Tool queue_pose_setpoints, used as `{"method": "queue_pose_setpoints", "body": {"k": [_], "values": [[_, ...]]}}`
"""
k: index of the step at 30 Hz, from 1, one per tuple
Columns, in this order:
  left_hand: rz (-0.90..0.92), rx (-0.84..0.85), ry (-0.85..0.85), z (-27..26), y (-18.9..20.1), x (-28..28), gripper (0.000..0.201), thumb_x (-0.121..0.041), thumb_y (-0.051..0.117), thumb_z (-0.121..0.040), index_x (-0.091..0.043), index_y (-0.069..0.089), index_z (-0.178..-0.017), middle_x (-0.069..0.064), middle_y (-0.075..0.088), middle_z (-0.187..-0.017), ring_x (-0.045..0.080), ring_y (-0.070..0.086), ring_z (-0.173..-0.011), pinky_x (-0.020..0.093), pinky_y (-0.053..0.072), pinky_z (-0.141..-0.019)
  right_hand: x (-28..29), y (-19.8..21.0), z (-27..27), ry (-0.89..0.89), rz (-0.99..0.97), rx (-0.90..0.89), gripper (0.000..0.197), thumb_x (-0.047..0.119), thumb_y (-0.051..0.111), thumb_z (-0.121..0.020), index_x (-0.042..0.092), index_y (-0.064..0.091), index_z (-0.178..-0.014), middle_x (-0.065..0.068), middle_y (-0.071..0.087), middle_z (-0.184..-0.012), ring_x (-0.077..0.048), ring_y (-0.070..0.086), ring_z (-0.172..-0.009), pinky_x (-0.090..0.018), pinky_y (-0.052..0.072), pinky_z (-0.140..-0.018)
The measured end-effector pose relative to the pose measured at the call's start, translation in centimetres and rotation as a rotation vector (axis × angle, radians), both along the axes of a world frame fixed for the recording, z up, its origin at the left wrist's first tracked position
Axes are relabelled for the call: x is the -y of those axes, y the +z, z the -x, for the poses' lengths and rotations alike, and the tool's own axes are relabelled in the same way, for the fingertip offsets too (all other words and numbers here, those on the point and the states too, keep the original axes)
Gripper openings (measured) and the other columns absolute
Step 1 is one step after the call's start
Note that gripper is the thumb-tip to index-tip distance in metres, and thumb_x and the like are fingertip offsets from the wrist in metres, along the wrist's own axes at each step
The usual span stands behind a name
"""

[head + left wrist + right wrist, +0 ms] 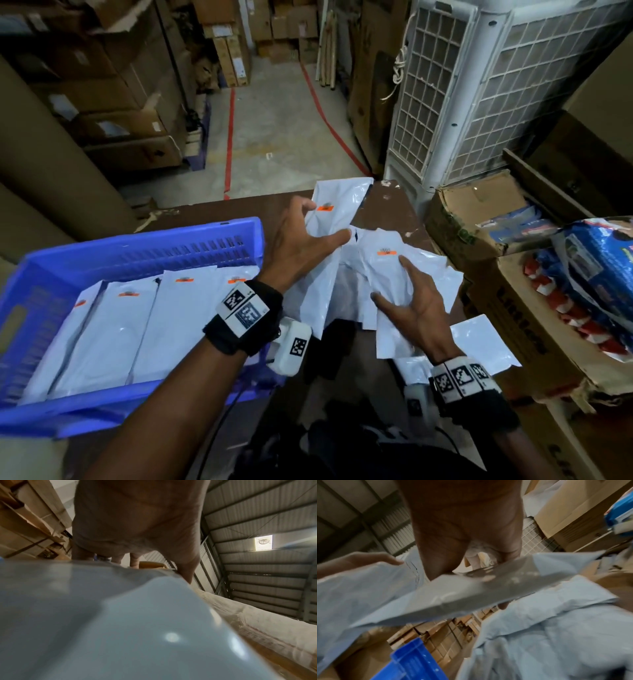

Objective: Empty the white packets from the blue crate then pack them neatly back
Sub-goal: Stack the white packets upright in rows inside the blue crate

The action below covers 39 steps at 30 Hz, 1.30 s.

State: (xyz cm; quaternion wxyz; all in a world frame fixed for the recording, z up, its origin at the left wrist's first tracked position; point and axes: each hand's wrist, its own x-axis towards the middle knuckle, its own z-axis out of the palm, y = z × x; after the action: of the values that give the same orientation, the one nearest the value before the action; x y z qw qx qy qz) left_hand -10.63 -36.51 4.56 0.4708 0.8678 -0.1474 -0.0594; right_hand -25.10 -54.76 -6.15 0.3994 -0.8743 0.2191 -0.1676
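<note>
The blue crate (144,246) stands at the left of the brown table (394,202), with several white packets (171,325) lying side by side in it. To its right lies a loose heap of white packets (431,274). My left hand (318,226) grips a long white packet (325,281) over the heap, its fingers curled over the far edge. That packet (102,615) fills the left wrist view under my palm (137,520). My right hand (397,287) pinches another white packet (387,260), thumb on top. The right wrist view shows this packet (471,592) lifted above the crate's corner (412,660).
A white air cooler (479,85) stands behind the table's far right corner. Open cardboard boxes (476,219) and blue bagged goods (589,267) crowd the right side. Stacked cartons (113,102) and a brown roll (44,164) lie to the left, beyond a floor aisle.
</note>
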Motion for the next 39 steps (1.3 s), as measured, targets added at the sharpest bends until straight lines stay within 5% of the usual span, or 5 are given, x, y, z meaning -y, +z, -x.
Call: {"method": "queue_pose_setpoints", "body": {"k": [6,16,23,27,39], "values": [[-0.170,0.055,0.127,-1.7,2.5,-10.3,0.070,-0.068,0.073,-0.061,-0.032,0.042,-0.112,-0.009,0.054,-0.114,0.017,0.055,-0.104,0.038,0.047,-0.088,-6.9,6.6,-4.5,0.148,-0.130,0.073,0.084,0.054,0.079,-0.075,0.039,0.036,-0.146,0.011,0.048,-0.146,-0.011,0.046,-0.133,-0.036,0.039,-0.111],[-0.260,-0.097,0.328,-6.4,2.4,-25.7,0.073,-0.059,0.076,-0.071,-0.022,0.042,-0.124,0.002,0.051,-0.125,0.024,0.052,-0.110,0.038,0.046,-0.090,-20.4,12.4,-11.3,0.447,-0.228,0.052,0.079,0.040,0.081,-0.078,0.029,0.036,-0.142,0.018,0.050,-0.121,-0.001,0.050,-0.108,-0.020,0.044,-0.087],[-0.333,-0.272,0.393,-9.3,0.2,-31.4,0.111,-0.066,0.070,-0.049,-0.015,0.028,-0.138,0.014,0.047,-0.133,0.034,0.051,-0.118,0.044,0.049,-0.094,-27.8,10.8,-16.0,0.535,-0.124,-0.201,0.089,0.043,0.080,-0.078,0.022,0.027,-0.147,0.002,0.054,-0.124,-0.018,0.054,-0.114,-0.023,0.037,-0.083],[-0.432,-0.374,0.385,-10.4,-2.2,-33.6,0.141,-0.066,0.079,-0.053,-0.012,-0.004,-0.154,0.020,0.018,-0.159,0.037,0.026,-0.144,0.051,0.042,-0.106,-30.2,8.8,-17.3,0.549,-0.042,-0.309,0.088,0.039,0.082,-0.076,0.020,0.030,-0.145,-0.003,0.057,-0.131,-0.023,0.055,-0.120,-0.025,0.037,-0.083],[-0.502,-0.485,0.379,-9.2,-5.6,-35.1,0.136,-0.052,0.083,-0.054,-0.016,0.000,-0.155,0.019,0.029,-0.152,0.036,0.032,-0.140,0.046,0.036,-0.112,-33.6,6.1,-18.9,0.546,0.198,-0.630,0.111,0.048,0.074,-0.082,0.007,0.003,-0.156,-0.014,0.052,-0.140,-0.030,0.053,-0.125,-0.029,0.042,-0.086]]}}
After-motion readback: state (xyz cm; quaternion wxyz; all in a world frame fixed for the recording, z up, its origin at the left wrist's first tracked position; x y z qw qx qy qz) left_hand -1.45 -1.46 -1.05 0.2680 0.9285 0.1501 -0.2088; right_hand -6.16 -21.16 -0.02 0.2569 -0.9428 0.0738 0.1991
